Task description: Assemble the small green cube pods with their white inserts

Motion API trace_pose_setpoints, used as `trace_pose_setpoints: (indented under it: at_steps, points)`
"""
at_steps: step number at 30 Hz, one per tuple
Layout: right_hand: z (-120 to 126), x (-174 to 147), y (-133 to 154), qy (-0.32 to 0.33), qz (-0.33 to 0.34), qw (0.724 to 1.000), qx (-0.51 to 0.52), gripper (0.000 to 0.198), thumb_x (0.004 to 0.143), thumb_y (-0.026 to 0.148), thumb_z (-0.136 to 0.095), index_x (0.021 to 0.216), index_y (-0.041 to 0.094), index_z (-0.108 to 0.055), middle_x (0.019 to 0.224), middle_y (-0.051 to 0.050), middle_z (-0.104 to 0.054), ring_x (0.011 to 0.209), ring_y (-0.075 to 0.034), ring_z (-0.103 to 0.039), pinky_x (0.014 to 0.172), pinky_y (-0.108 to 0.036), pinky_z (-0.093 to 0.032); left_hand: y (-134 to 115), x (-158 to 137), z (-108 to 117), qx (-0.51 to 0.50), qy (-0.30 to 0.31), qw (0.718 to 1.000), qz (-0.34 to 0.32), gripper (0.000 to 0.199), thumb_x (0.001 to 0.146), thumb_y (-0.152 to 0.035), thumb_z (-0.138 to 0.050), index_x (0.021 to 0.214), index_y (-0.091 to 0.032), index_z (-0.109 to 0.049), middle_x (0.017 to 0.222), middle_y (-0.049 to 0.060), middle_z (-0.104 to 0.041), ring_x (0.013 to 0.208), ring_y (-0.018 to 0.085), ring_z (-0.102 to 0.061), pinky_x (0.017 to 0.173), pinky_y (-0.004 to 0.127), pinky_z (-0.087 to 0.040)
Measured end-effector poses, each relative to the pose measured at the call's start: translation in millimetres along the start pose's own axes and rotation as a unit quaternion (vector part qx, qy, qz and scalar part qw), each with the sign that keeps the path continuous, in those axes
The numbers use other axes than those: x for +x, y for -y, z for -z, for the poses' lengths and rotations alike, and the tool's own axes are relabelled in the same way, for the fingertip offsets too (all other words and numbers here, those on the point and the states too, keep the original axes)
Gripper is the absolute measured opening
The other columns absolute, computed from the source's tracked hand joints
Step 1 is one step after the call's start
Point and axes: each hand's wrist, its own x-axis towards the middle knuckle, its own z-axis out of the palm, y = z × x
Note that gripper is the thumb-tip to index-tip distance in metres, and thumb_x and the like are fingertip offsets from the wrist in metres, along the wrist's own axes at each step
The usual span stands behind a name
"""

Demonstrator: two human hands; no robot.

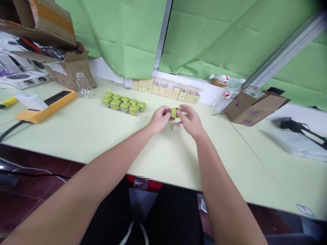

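A small green ring-shaped piece, perhaps a lid [174, 112], is held up above the table between my hands. My left hand [160, 116] pinches it from the left side. My right hand [190, 119] is at its right edge, fingers apart and a little blurred; whether they touch the piece is hard to see. Just below, a small pale pinkish round piece [176, 126] is near the tabletop, partly between the hands. To the left stand several small clear containers with green lids [125, 106], grouped in rows.
Several small open cardboard boxes [163, 89] line the wall. An orange power strip [55, 105], a clear jar [83, 86] and a carton [68, 69] are at left. Plastic bottles [226, 81] and an open cardboard box [251, 107] stand at right, near a plastic bag [296, 141].
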Motion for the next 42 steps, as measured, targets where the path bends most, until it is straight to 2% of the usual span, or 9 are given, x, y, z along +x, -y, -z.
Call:
trace_pose_setpoints:
  at_steps: [4, 10, 16, 21, 30, 34, 37, 40, 42]
  points:
    - [-28, -15, -6, 0.012, -0.06, 0.992, 0.11, 0.038, 0.081, 0.053, -0.066, 0.105, 0.023, -0.068, 0.098, -0.005, -0.068, 0.082, -0.02, -0.064, 0.063, -0.032, -0.054, 3, 0, 2, 0.018, 0.037, 0.999, -0.032, 0.003, 0.084, -0.013, -0.058, 0.084, -0.015, -0.056, 0.081, 0.0, -0.06, 0.079, 0.01, -0.061, 0.083, 0.031, -0.057]
    - [-18, -14, -8, -0.014, -0.097, 0.977, 0.191, 0.032, 0.073, 0.048, -0.076, 0.092, 0.022, -0.07, 0.078, -0.002, -0.067, 0.063, -0.013, -0.057, 0.058, -0.029, -0.051, 4, 2, 3, 0.107, 0.053, 0.991, -0.056, 0.004, 0.083, -0.014, -0.06, 0.087, -0.015, -0.06, 0.084, 0.001, -0.063, 0.074, 0.009, -0.06, 0.076, 0.024, -0.053]
    - [-16, -19, -1, 0.042, -0.119, 0.954, 0.273, 0.032, 0.072, 0.046, -0.08, 0.091, 0.021, -0.073, 0.084, -0.002, -0.068, 0.066, -0.014, -0.061, 0.066, -0.032, -0.055, -4, 2, 0, 0.066, 0.045, 0.997, -0.016, 0.003, 0.082, -0.012, -0.06, 0.084, -0.013, -0.06, 0.08, 0.0, -0.063, 0.071, 0.009, -0.06, 0.075, 0.027, -0.053]
    - [-15, -22, 2, 0.038, -0.133, 0.95, 0.279, 0.035, 0.065, 0.041, -0.085, 0.092, 0.023, -0.071, 0.089, -0.002, -0.069, 0.073, -0.016, -0.065, 0.072, -0.034, -0.057, -4, 0, 0, 0.053, 0.031, 0.998, -0.002, 0.004, 0.08, -0.012, -0.063, 0.083, -0.013, -0.061, 0.077, -0.001, -0.062, 0.069, 0.009, -0.06, 0.072, 0.025, -0.053]
    - [-17, -24, 4, 0.024, -0.123, 0.949, 0.289, 0.032, 0.068, 0.041, -0.082, 0.093, 0.025, -0.07, 0.083, 0.001, -0.065, 0.069, -0.013, -0.059, 0.059, -0.026, -0.049, -15, -10, -2, -0.082, 0.099, 0.985, 0.112, 0.017, 0.081, -0.026, -0.071, 0.089, -0.011, -0.072, 0.078, 0.005, -0.066, 0.067, 0.01, -0.059, 0.062, 0.023, -0.046]
    - [-18, -22, 6, 0.001, -0.128, 0.963, 0.237, 0.037, 0.07, 0.05, -0.077, 0.097, 0.027, -0.069, 0.086, 0.0, -0.064, 0.067, -0.012, -0.055, 0.052, -0.023, -0.044, -16, -7, -2, -0.127, 0.06, 0.981, 0.136, 0.015, 0.078, -0.022, -0.075, 0.088, -0.012, -0.074, 0.076, 0.004, -0.065, 0.063, 0.006, -0.055, 0.062, 0.021, -0.044]
    - [-14, -22, 0, -0.01, -0.133, 0.98, 0.146, 0.043, 0.074, 0.057, -0.07, 0.105, 0.027, -0.069, 0.098, -0.003, -0.066, 0.072, -0.015, -0.057, 0.05, -0.024, -0.043, -15, -1, 1, -0.145, -0.007, 0.981, 0.127, 0.011, 0.078, -0.018, -0.073, 0.087, -0.011, -0.072, 0.076, 0.004, -0.065, 0.066, 0.007, -0.057, 0.065, 0.022, -0.046]
    - [-11, -24, -9, 0.021, -0.124, 0.992, 0.011, 0.039, 0.078, 0.057, -0.065, 0.102, 0.027, -0.072, 0.109, -0.005, -0.066, 0.075, -0.017, -0.059, 0.055, -0.027, -0.046, -12, 5, 5, -0.147, -0.074, 0.979, 0.118, 0.005, 0.082, -0.015, -0.069, 0.083, -0.01, -0.068, 0.067, 0.001, -0.06, 0.06, 0.006, -0.054, 0.063, 0.022, -0.045]
    - [-14, -27, -15, 0.064, -0.109, 0.989, -0.083, 0.032, 0.075, 0.051, -0.07, 0.094, 0.026, -0.074, 0.102, -0.005, -0.069, 0.072, -0.017, -0.059, 0.065, -0.031, -0.049, -11, 6, 7, -0.133, -0.082, 0.981, 0.118, 0.007, 0.084, -0.015, -0.066, 0.08, -0.01, -0.066, 0.063, 0.0, -0.056, 0.058, 0.006, -0.052, 0.06, 0.021, -0.044]
